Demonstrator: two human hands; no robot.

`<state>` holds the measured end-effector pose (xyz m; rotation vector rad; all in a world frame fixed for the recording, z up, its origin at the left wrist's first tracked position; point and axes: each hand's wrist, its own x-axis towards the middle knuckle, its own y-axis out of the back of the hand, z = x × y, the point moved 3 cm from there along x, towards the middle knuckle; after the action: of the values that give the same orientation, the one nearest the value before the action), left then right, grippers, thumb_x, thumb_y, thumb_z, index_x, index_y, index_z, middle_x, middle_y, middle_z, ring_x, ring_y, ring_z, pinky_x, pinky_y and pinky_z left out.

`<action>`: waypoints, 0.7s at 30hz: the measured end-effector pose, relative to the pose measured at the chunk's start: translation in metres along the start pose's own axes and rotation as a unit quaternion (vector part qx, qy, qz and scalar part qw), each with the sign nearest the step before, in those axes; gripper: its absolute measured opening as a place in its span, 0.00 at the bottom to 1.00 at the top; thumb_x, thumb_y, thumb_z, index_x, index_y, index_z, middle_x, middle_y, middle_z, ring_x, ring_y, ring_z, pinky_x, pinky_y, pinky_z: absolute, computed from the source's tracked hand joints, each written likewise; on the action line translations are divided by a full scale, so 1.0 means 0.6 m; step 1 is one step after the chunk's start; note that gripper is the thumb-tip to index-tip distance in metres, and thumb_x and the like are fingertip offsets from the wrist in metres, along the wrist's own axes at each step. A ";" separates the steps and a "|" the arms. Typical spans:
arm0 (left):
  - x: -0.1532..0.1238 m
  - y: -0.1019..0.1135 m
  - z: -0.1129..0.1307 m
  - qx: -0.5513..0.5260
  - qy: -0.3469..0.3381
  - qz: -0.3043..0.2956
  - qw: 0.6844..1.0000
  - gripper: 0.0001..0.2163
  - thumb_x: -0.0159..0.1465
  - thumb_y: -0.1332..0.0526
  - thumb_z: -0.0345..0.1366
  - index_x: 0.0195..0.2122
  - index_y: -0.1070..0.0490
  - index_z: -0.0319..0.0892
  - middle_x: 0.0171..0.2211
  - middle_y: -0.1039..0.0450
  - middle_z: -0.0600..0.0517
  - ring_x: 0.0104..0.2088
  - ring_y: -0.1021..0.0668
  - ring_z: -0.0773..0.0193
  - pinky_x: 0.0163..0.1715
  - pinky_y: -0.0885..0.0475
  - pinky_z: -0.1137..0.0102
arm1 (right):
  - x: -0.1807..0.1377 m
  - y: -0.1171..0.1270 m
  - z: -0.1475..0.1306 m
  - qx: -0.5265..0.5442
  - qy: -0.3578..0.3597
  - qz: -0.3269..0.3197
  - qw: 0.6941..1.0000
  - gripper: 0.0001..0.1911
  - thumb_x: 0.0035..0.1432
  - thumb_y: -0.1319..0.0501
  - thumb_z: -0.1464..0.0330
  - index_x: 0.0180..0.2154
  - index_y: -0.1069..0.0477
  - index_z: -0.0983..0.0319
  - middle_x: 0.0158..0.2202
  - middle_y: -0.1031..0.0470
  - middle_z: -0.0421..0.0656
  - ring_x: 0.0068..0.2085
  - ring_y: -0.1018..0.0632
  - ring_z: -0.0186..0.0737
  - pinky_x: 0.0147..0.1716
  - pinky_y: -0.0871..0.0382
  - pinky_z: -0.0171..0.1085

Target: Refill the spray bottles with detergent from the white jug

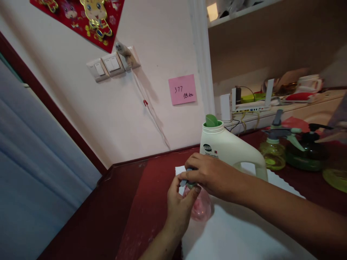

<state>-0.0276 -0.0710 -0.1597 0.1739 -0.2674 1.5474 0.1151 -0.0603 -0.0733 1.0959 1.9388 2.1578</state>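
A small pink see-through spray bottle (202, 208) stands on a white cloth (238, 231). My left hand (179, 206) is wrapped round its side. My right hand (210, 175) is closed over the bottle's grey-blue spray head (186, 177) from above. Just behind my hands stands a large white detergent jug (230, 150) with a handle and a green funnel-like piece (211, 120) in its open neck.
A yellow spray bottle (273, 151) and a dark green one (306, 153) stand to the right on the dark red table (130, 209). A router (252, 104) and clutter sit on a shelf behind. The wall carries switches (108, 65) and a pink note (182, 89).
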 end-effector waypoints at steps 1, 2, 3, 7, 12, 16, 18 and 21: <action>0.001 0.000 -0.001 -0.005 0.012 0.008 1.000 0.18 0.55 0.26 0.37 0.45 0.27 0.44 0.41 0.24 0.49 0.44 0.23 0.55 0.44 0.29 0.64 | 0.000 -0.001 -0.001 0.001 -0.004 -0.002 1.000 0.16 0.62 0.35 0.75 0.50 0.23 0.57 0.41 0.27 0.45 0.42 0.29 0.43 0.40 0.34 0.40; 0.002 -0.001 -0.001 -0.007 0.023 0.013 1.000 0.19 0.54 0.25 0.37 0.44 0.28 0.44 0.41 0.24 0.49 0.43 0.23 0.55 0.42 0.28 0.65 | 0.000 -0.001 -0.001 0.002 -0.009 -0.005 1.000 0.17 0.61 0.34 0.75 0.51 0.23 0.57 0.41 0.27 0.45 0.43 0.29 0.43 0.40 0.34 0.40; 0.003 -0.002 -0.001 -0.006 0.031 0.016 0.999 0.19 0.53 0.24 0.38 0.42 0.29 0.43 0.40 0.24 0.50 0.42 0.23 0.56 0.41 0.28 0.65 | 0.001 -0.002 -0.001 0.004 -0.014 -0.008 1.000 0.17 0.61 0.34 0.75 0.51 0.24 0.57 0.41 0.27 0.45 0.43 0.29 0.43 0.40 0.34 0.40; 0.005 -0.009 0.010 0.008 0.023 0.004 1.000 0.15 0.57 0.26 0.40 0.40 0.28 0.42 0.38 0.25 0.50 0.40 0.25 0.58 0.40 0.29 0.67 | 0.002 -0.003 -0.001 0.012 -0.025 -0.016 0.999 0.16 0.61 0.34 0.76 0.50 0.23 0.58 0.42 0.27 0.46 0.45 0.29 0.44 0.41 0.33 0.40; -0.004 -0.009 0.010 -0.012 -0.012 -0.050 0.999 0.10 0.65 0.34 0.38 0.46 0.26 0.42 0.41 0.24 0.48 0.43 0.24 0.57 0.44 0.29 0.65 | 0.001 -0.003 -0.003 0.021 -0.022 -0.023 0.999 0.15 0.64 0.38 0.76 0.51 0.24 0.59 0.43 0.27 0.47 0.45 0.29 0.44 0.42 0.32 0.41; -0.005 -0.008 -0.001 -0.019 -0.010 -0.043 0.999 0.12 0.64 0.32 0.39 0.47 0.27 0.43 0.44 0.24 0.48 0.46 0.23 0.55 0.46 0.29 0.64 | 0.002 -0.004 -0.003 0.020 -0.025 -0.022 0.999 0.16 0.63 0.37 0.76 0.52 0.24 0.60 0.43 0.27 0.47 0.45 0.29 0.44 0.43 0.32 0.41; -0.001 -0.010 -0.002 -0.024 -0.003 -0.017 1.000 0.15 0.60 0.28 0.39 0.44 0.28 0.43 0.42 0.24 0.49 0.44 0.23 0.56 0.44 0.28 0.65 | 0.003 -0.006 -0.003 0.018 -0.025 -0.020 0.999 0.16 0.62 0.36 0.76 0.51 0.24 0.60 0.43 0.27 0.47 0.45 0.29 0.45 0.43 0.32 0.42; 0.002 -0.014 0.000 -0.025 0.006 0.010 1.000 0.16 0.57 0.26 0.40 0.40 0.29 0.42 0.38 0.25 0.51 0.40 0.24 0.59 0.39 0.28 0.67 | 0.002 -0.009 -0.001 0.018 -0.028 -0.017 0.999 0.15 0.63 0.37 0.76 0.50 0.24 0.59 0.44 0.28 0.47 0.46 0.30 0.46 0.42 0.32 0.43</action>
<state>-0.0191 -0.0697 -0.1587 0.1235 -0.2995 1.5602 0.1117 -0.0590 -0.0774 1.1082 1.9652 2.0603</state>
